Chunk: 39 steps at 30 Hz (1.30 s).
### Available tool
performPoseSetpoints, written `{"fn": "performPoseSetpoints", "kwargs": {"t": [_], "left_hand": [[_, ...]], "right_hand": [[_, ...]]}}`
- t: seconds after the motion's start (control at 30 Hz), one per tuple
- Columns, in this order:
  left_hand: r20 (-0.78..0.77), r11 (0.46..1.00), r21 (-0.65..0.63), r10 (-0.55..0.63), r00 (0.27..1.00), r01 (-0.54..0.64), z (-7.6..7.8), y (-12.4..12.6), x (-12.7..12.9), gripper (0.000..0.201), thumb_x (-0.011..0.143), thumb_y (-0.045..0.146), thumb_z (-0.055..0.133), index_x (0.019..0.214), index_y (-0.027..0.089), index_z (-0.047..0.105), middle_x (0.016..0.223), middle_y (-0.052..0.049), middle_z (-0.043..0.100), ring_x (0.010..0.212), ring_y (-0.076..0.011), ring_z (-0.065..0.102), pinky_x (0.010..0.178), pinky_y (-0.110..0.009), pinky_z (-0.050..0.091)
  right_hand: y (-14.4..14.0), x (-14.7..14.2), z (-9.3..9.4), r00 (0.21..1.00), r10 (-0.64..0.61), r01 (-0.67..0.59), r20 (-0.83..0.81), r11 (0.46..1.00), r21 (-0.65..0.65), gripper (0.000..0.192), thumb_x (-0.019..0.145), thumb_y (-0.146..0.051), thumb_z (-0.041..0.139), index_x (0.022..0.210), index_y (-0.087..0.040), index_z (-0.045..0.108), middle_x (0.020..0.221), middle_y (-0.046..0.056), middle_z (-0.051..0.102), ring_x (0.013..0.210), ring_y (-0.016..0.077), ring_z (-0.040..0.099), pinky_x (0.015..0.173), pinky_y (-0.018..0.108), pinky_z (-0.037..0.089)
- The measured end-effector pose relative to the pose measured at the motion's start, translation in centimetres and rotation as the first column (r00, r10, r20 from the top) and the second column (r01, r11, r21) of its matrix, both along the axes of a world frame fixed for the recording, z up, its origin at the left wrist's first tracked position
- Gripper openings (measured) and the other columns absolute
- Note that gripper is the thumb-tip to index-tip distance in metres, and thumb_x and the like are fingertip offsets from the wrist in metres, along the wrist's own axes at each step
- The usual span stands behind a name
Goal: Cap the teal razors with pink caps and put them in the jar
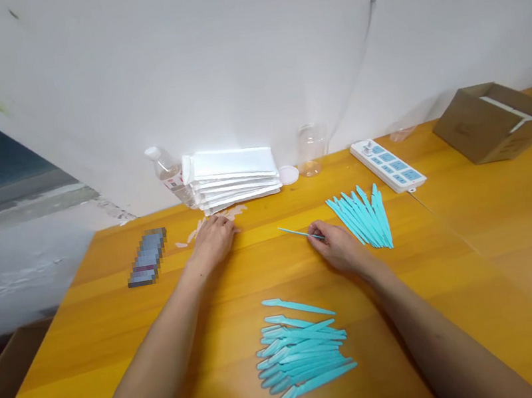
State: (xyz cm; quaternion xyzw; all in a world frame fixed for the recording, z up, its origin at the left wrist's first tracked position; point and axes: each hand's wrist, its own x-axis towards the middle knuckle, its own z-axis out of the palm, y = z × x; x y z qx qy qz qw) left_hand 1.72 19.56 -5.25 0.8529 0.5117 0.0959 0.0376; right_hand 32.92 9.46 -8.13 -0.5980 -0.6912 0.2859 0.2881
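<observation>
R hand [337,247] pinches one thin teal stick [300,232] by its near end, tip pointing left and up, w/ the rest of it just above the wooden table [505,242]; L hand [214,237] lies palm down, fingers loosely together, on small clear plastic bits [195,233] scattered just in front of a stack of white pouches [235,175] at the wall; can't tell if it grips one of them

Two lots of teal pieces: a fanned bunch [364,217] just right of the R hand, approx upright fan, untouched by either hand; a bigger flat pile [302,348] near the table's front edge, between the forearms, pieces lying roughly parallel, one [297,306] apart at the top

Judging by the piles, work looks past halfway: front pile holds more pieces than the fan, so prob most are handled, fan is what's left; which pile is "done" isn't certain from this view

Also there: water bottle [168,174], clear cup [311,149], white lid [288,174], power strip [388,165], cardboard box [496,121], blurred dark item [148,256] at left
</observation>
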Motion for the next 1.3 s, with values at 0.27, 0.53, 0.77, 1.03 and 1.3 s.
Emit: {"fn": "performPoseSetpoints", "kwargs": {"t": [0.27, 0.53, 0.77, 1.03, 1.3], "left_hand": [[0.689, 0.898, -0.439, 0.333, 0.643, 0.006, -1.4, -7.0, 1.7, 0.044, 0.089, 0.054, 0.06, 0.109, 0.015, 0.071, 0.08, -0.005, 0.071, 0.069, -0.0166, 0.062, 0.07, -0.027, 0.049], [0.738, 0.826, -0.557, 0.445, 0.508, 0.086, -2.7, -11.5, 2.0, 0.045, 0.084, 0.048, 0.07, 0.116, 0.017, 0.073, 0.104, -0.008, 0.074, 0.086, -0.016, 0.064, 0.082, -0.027, 0.05], [0.745, 0.8, -0.575, 0.427, 0.512, 0.171, -2.3, -11.5, 2.2, 0.048, 0.089, 0.054, 0.061, 0.115, 0.016, 0.075, 0.096, -0.008, 0.073, 0.077, -0.0151, 0.062, 0.077, -0.028, 0.051], [0.711, 0.773, -0.614, 0.454, 0.537, 0.158, -2.4, -12.0, 3.2, 0.048, 0.086, 0.054, 0.064, 0.109, 0.014, 0.074, 0.09, -0.008, 0.073, 0.075, -0.0147, 0.063, 0.075, -0.027, 0.051], [0.669, 0.772, -0.615, 0.404, 0.623, 0.161, -1.8, -12.4, 4.6, 0.043, 0.089, 0.05, 0.061, 0.11, 0.015, 0.074, 0.095, -0.008, 0.076, 0.08, -0.0179, 0.067, 0.072, -0.027, 0.051]], "right_hand": [[-0.7, -1.2, 0.6, 0.98, 0.105, -0.124, -0.169, 0.986, -0.109, 0.023, 0.091, -0.037, 0.054, 0.088, -0.018, 0.068, 0.081, 0.002, 0.071, 0.071, 0.0153, 0.058, 0.064, 0.025, 0.04], [-1.1, -1.5, 1.0, 0.942, 0.296, -0.318, -0.16, 0.938, -0.137, 0.037, 0.093, -0.047, 0.053, 0.094, -0.019, 0.077, 0.083, 0.0, 0.072, 0.071, 0.0176, 0.059, 0.064, 0.026, 0.04], [-1.1, -1.5, 1.3, 0.924, 0.38, -0.383, -0.05, 0.916, -0.122, 0.05, 0.099, -0.051, 0.039, 0.066, -0.018, 0.057, 0.062, -0.003, 0.043, 0.061, 0.0119, 0.034, 0.054, 0.025, 0.026], [-0.8, -1.4, 1.1, 0.912, 0.4, -0.409, -0.088, 0.897, -0.166, 0.047, 0.097, -0.05, 0.04, 0.064, -0.018, 0.05, 0.064, -0.003, 0.038, 0.061, 0.0113, 0.031, 0.054, 0.024, 0.024], [-1.8, -2.3, 1.9, 0.9, 0.425, -0.436, -0.098, 0.881, -0.182, 0.047, 0.096, -0.049, 0.041, 0.06, -0.019, 0.046, 0.059, -0.004, 0.035, 0.057, 0.0102, 0.027, 0.053, 0.026, 0.021]]}}
